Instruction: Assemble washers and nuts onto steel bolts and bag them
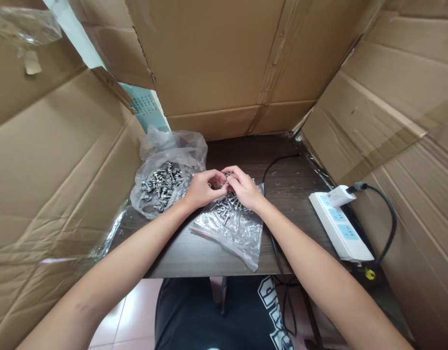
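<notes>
Where the two forearms reach in from the bottom corners, the person's hands meet at the middle of a dark wooden table (195, 253). The left hand (201, 188) and the right hand (245, 187) are drawn close together, fingertips almost touching, curled around a small metal screw (224, 182) held between them; the fingers hide most of it, so exactly which fingers pinch it cannot be told. The hands hover just above a flat clear plastic bag (234, 228) that lies on the table in front of the person, with a small heap of silver screws and nuts on its far end, directly beneath the fingers. To the left of the hands, just beside the left wrist, sits an open crumpled plastic bag (165, 175) holding a larger pile of the same silver hardware. Tall brown cardboard sheets (216, 63) stand around the table on the left, back and right. At the right edge of the table lies a white power strip (339, 224) with a white plug seated in it and a black cable (390, 218) looping away. A thin black cord (273, 167) runs across the tabletop behind the right hand
</notes>
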Demonstrator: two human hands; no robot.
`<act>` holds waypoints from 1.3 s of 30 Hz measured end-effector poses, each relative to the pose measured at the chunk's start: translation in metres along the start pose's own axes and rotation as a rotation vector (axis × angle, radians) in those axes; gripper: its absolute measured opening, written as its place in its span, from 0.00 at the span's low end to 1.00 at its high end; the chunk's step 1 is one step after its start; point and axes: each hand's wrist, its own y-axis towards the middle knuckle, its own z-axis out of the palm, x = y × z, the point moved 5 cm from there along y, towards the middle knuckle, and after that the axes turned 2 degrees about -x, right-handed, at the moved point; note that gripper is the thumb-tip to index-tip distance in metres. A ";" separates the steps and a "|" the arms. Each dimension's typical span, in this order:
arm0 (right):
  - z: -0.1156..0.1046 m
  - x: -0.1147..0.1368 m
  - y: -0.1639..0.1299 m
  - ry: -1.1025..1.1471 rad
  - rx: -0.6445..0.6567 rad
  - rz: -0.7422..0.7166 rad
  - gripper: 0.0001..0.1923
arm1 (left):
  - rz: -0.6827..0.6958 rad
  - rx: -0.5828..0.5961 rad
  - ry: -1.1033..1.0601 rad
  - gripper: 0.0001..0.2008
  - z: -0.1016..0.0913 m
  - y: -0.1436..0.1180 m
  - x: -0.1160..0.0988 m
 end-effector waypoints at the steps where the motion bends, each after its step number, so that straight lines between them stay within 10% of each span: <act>1: 0.000 0.000 0.000 -0.003 -0.003 0.009 0.14 | 0.010 0.004 0.003 0.06 0.000 0.000 -0.001; 39: 0.001 0.004 -0.002 0.079 0.011 0.016 0.15 | 0.015 0.003 -0.082 0.07 0.001 0.000 0.001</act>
